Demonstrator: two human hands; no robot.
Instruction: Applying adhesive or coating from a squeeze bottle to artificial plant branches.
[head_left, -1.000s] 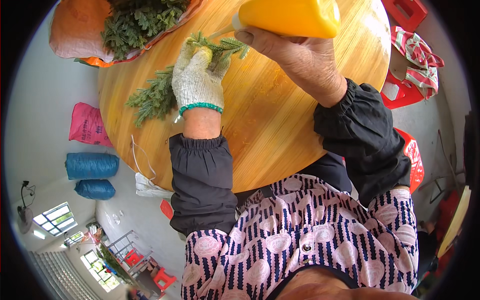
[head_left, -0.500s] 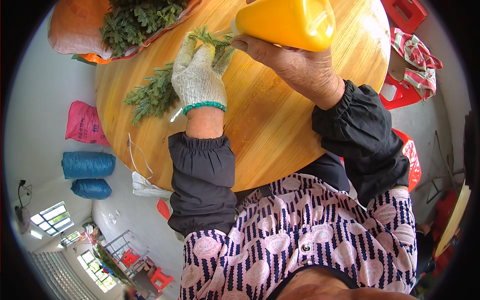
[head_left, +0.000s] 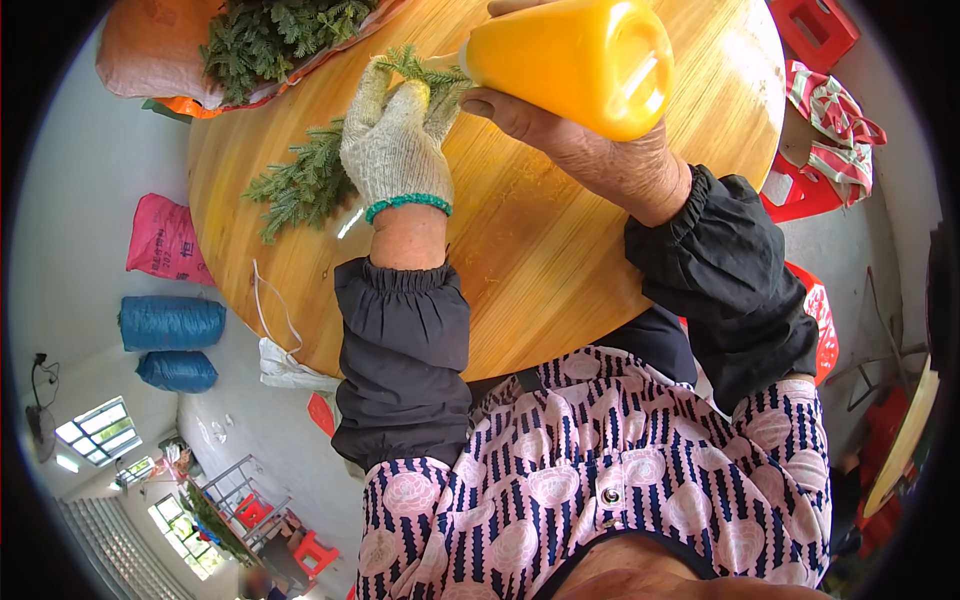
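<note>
In a white knit glove with a green cuff, my left hand [head_left: 400, 150] pinches a small green fir sprig [head_left: 425, 70] above the table. My bare right hand [head_left: 585, 150] is wrapped round a yellow squeeze bottle [head_left: 575, 65], tipped on its side. The bottle's nozzle end points left and meets the sprig; whether anything flows out I cannot make out. A larger fir branch [head_left: 305, 185] lies on the table beside the glove, partly hidden by it. Both forearms wear black sleeve covers.
The round wooden table [head_left: 520, 300] carries an orange-white sack [head_left: 155, 60] with more fir branches [head_left: 280, 45] at the far left. A white bag [head_left: 290, 365] hangs at the near left edge. Blue bundles [head_left: 172, 325] and a pink sack [head_left: 165, 240] sit left; red stools [head_left: 805, 190] stand right.
The bottle has tilted, its base swinging a little nearer to me and its nozzle end coming closer to the sprig. My left hand keeps its pinch almost in place.
</note>
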